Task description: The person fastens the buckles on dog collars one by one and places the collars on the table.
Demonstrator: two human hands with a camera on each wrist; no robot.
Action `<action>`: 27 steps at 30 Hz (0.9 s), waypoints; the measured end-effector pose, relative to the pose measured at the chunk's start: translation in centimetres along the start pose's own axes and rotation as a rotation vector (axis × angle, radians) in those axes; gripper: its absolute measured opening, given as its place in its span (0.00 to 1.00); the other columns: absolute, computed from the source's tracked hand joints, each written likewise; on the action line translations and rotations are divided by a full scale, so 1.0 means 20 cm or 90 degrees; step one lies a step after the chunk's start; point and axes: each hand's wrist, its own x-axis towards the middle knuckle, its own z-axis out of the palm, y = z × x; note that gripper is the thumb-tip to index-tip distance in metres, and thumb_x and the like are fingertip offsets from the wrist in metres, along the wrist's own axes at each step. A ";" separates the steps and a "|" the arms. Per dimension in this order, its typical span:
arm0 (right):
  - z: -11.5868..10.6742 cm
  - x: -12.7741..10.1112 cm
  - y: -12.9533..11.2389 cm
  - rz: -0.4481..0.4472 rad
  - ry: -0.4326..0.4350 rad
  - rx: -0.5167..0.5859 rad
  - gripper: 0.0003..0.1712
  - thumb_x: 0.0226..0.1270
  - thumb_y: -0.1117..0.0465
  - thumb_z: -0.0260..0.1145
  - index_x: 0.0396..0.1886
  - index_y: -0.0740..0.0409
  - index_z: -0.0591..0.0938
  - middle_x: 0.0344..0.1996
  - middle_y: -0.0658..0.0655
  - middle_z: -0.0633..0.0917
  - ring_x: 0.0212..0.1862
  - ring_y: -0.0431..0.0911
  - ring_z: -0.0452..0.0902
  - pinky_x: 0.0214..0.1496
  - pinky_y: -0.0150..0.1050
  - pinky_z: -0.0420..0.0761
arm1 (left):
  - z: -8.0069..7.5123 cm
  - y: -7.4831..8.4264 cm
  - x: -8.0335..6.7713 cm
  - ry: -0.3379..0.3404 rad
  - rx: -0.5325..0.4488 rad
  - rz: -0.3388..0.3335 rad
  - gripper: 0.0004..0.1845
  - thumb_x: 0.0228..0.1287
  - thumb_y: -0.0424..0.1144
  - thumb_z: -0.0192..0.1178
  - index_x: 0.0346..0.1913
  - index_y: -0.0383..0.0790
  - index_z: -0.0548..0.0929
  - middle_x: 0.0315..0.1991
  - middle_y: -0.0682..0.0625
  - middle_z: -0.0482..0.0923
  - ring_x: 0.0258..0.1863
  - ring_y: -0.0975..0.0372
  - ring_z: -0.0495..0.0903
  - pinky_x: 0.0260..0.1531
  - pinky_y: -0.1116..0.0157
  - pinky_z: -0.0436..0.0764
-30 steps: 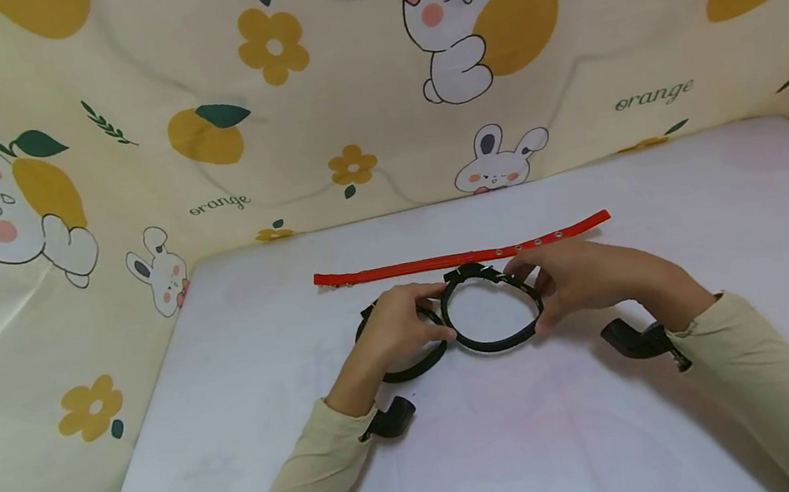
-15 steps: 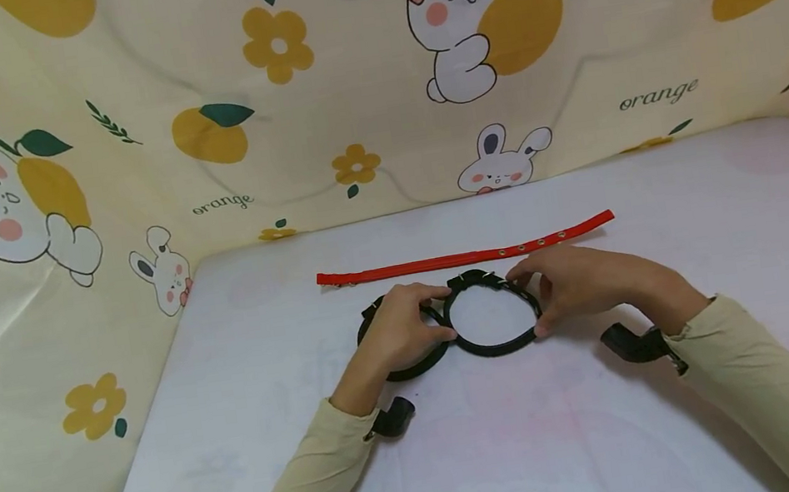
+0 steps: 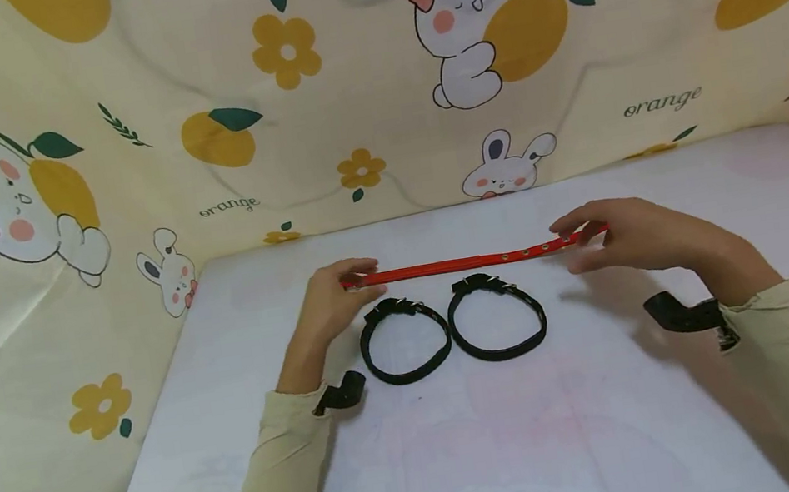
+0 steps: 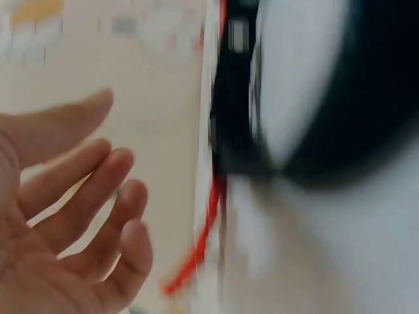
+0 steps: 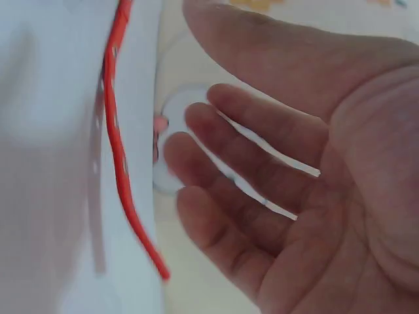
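Note:
A red collar point(image 3: 458, 265) with metal eyelets lies stretched out across the white table, behind two black collars. Both black ones are buckled into rings and lie side by side: the left black collar point(image 3: 411, 380) and the right black collar point(image 3: 502, 354). My left hand point(image 3: 330, 305) is at the red collar's left end, thumb and fingers parted and overlapping that end in the head view. Over its right end, my right hand point(image 3: 639, 241) hovers with relaxed fingers. The right wrist view shows the red collar point(image 5: 118, 140) beside my right hand point(image 5: 275, 170), nothing in its palm.
The white table point(image 3: 469, 454) runs back to an upright cloth point(image 3: 356, 83) printed with rabbits, oranges and flowers. A dark camera mount point(image 3: 343, 392) sits on the left wrist, another camera mount point(image 3: 684, 314) on the right.
Both hands have left the black collars and moved apart and away from the body, to the ends of the red collar. The two black rings stay side by side.

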 end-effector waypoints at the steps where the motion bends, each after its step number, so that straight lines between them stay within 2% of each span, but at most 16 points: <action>1: -0.02 0.00 0.02 0.001 0.012 -0.006 0.35 0.60 0.45 0.74 0.65 0.51 0.78 0.55 0.60 0.84 0.49 0.53 0.79 0.45 0.43 0.77 | -0.04 -0.04 0.01 0.026 -0.019 -0.020 0.22 0.61 0.39 0.70 0.59 0.42 0.83 0.55 0.44 0.84 0.51 0.53 0.81 0.41 0.65 0.79; 4: -0.05 -0.01 0.09 0.017 0.046 -0.018 0.32 0.62 0.48 0.74 0.64 0.53 0.78 0.55 0.62 0.84 0.50 0.56 0.79 0.46 0.43 0.77 | -0.14 -0.15 0.03 0.088 -0.117 -0.105 0.21 0.64 0.38 0.68 0.59 0.40 0.82 0.55 0.43 0.84 0.51 0.54 0.81 0.40 0.69 0.78; 7: -0.09 -0.02 0.17 0.049 0.066 -0.023 0.29 0.64 0.52 0.72 0.63 0.54 0.79 0.57 0.67 0.81 0.52 0.61 0.78 0.46 0.46 0.76 | -0.20 -0.24 0.04 0.142 -0.239 -0.189 0.20 0.67 0.39 0.66 0.61 0.41 0.81 0.55 0.45 0.82 0.52 0.55 0.80 0.43 0.70 0.78; 10: -0.10 -0.03 0.24 0.084 0.066 -0.005 0.30 0.66 0.50 0.69 0.65 0.56 0.76 0.60 0.71 0.77 0.57 0.65 0.74 0.51 0.55 0.76 | -0.22 -0.30 0.05 0.168 -0.289 -0.236 0.21 0.67 0.40 0.65 0.62 0.43 0.80 0.55 0.47 0.80 0.52 0.55 0.80 0.45 0.70 0.79; 12: -0.10 -0.03 0.28 0.099 0.056 0.003 0.33 0.67 0.47 0.68 0.67 0.57 0.74 0.62 0.71 0.75 0.61 0.65 0.71 0.54 0.60 0.75 | -0.21 -0.32 0.06 0.156 -0.280 -0.244 0.22 0.68 0.38 0.64 0.63 0.43 0.78 0.56 0.47 0.79 0.51 0.55 0.79 0.46 0.69 0.79; 14: -0.09 -0.03 0.32 0.102 0.043 0.013 0.36 0.67 0.46 0.68 0.68 0.59 0.72 0.61 0.71 0.76 0.62 0.65 0.71 0.55 0.60 0.76 | -0.18 -0.33 0.08 0.134 -0.256 -0.245 0.22 0.68 0.36 0.63 0.64 0.44 0.78 0.58 0.47 0.78 0.51 0.55 0.78 0.47 0.67 0.79; 17: -0.07 -0.01 0.36 0.096 0.025 0.024 0.35 0.67 0.47 0.69 0.68 0.61 0.71 0.57 0.68 0.80 0.59 0.63 0.76 0.50 0.49 0.78 | -0.14 -0.33 0.09 0.100 -0.178 -0.228 0.24 0.67 0.34 0.63 0.65 0.45 0.77 0.60 0.44 0.77 0.53 0.54 0.77 0.52 0.62 0.78; 21: -0.03 0.01 0.37 0.089 0.021 0.047 0.32 0.67 0.50 0.69 0.66 0.59 0.74 0.51 0.63 0.83 0.54 0.57 0.79 0.44 0.36 0.75 | -0.10 -0.33 0.10 0.081 -0.077 -0.200 0.26 0.65 0.31 0.64 0.66 0.48 0.77 0.62 0.43 0.77 0.56 0.51 0.78 0.59 0.55 0.76; 23: -0.01 0.02 0.36 0.091 0.027 0.057 0.30 0.68 0.51 0.69 0.65 0.58 0.75 0.50 0.61 0.83 0.51 0.52 0.78 0.42 0.33 0.75 | -0.10 -0.32 0.09 0.075 -0.063 -0.194 0.26 0.64 0.30 0.64 0.65 0.48 0.78 0.62 0.41 0.77 0.55 0.50 0.78 0.58 0.54 0.77; 27: -0.02 0.02 0.34 0.103 0.034 0.091 0.26 0.69 0.52 0.67 0.63 0.57 0.77 0.47 0.56 0.85 0.45 0.38 0.74 0.41 0.31 0.75 | -0.09 -0.31 0.08 0.063 -0.062 -0.204 0.23 0.64 0.31 0.64 0.62 0.48 0.80 0.59 0.42 0.78 0.52 0.51 0.77 0.52 0.59 0.76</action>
